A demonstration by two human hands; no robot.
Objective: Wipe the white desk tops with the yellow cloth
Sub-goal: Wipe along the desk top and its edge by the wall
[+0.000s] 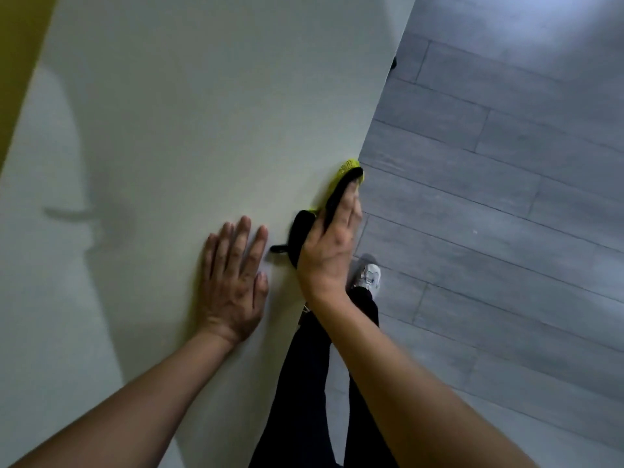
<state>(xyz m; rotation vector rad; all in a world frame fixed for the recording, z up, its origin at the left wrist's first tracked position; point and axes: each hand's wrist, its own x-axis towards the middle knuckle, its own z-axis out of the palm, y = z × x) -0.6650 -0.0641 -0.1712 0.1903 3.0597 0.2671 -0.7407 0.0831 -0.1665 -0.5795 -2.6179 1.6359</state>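
Note:
The white desk top (189,123) fills the left and middle of the view, its right edge running diagonally. My right hand (329,246) presses the yellow cloth (347,165) with a black backing (302,228) against that edge, fingers fairly straight over it. Most of the cloth is hidden under the hand. My left hand (236,278) rests flat on the desk top just left of the cloth, fingers straight and holding nothing.
Grey plank floor (506,214) lies to the right of the desk edge. My legs in black trousers (310,383) and a white shoe (369,276) stand beside the desk. A dark yellow-brown surface (20,62) borders the desk at the far left.

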